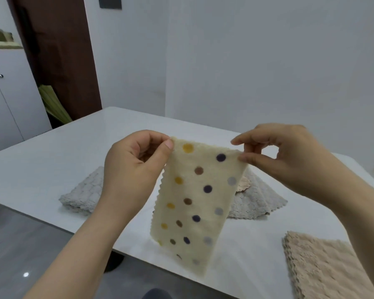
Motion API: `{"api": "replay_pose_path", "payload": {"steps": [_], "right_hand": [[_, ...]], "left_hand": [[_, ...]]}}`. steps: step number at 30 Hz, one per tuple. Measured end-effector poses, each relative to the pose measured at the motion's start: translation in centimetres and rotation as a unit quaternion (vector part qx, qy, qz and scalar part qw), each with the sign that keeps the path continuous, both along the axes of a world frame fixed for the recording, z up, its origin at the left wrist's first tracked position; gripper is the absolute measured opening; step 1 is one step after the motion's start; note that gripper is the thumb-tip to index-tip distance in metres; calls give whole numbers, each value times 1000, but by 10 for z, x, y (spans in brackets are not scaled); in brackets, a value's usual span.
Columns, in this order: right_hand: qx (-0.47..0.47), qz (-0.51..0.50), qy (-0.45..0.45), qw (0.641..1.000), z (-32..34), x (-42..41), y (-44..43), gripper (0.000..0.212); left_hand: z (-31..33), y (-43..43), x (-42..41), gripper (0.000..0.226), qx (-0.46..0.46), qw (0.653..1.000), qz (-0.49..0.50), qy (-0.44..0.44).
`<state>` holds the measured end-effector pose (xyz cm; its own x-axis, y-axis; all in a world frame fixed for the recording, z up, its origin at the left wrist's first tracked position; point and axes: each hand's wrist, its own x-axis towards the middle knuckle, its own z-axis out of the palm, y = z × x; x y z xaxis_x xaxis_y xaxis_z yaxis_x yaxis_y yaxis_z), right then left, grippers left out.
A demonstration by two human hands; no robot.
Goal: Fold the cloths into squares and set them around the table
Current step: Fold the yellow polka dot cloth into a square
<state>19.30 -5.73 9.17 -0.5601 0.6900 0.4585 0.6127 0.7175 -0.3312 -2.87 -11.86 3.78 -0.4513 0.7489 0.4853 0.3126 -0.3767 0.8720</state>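
A single wide-angle camera rides on the person's head, facing forward and tilted down across the white surface [63, 160]. It sits close: the fingers [257, 138] pinching the dotted cloth [192, 201] fill the middle at arm's length. Beyond the fingers it reaches the far wall [268, 61]; left of them a cabinet [9, 108]; below them, floor [20, 244].

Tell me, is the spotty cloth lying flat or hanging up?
Hanging up. The left hand and right hand pinch its top corners, and the spotty cloth dangles over the table.
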Motion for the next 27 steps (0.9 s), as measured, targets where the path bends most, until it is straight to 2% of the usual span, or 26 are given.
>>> {"api": "replay_pose_path", "payload": {"steps": [5, 9, 23, 27], "right_hand": [[92, -9, -59, 994, 23, -6, 4, 26], [116, -21, -70, 991, 33, -8, 5, 27], [36, -10, 19, 999, 35, -7, -8, 34], [7, -35, 23, 999, 32, -7, -5, 26]], "left_hand": [[16, 4, 2, 11, 49, 998, 16, 21], [24, 5, 3, 13, 77, 996, 25, 26], [26, 5, 4, 9, 98, 995, 14, 22], [25, 3, 8, 10, 91, 996, 0, 22]]}}
